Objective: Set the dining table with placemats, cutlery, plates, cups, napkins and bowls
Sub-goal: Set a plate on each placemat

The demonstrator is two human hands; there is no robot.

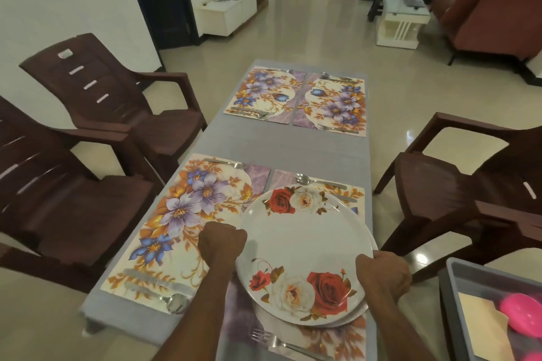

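Both hands point(223, 242) gripping plates point(302, 243)

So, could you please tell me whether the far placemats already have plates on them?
No. Both far placemats hold only cutlery; no plates.

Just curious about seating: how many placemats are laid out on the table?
4: far left, far right, near left, and near right, mostly covered by plates.

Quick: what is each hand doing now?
Left hand: grips the plates at their left rim.
Right hand: grips the plates at their right rim.
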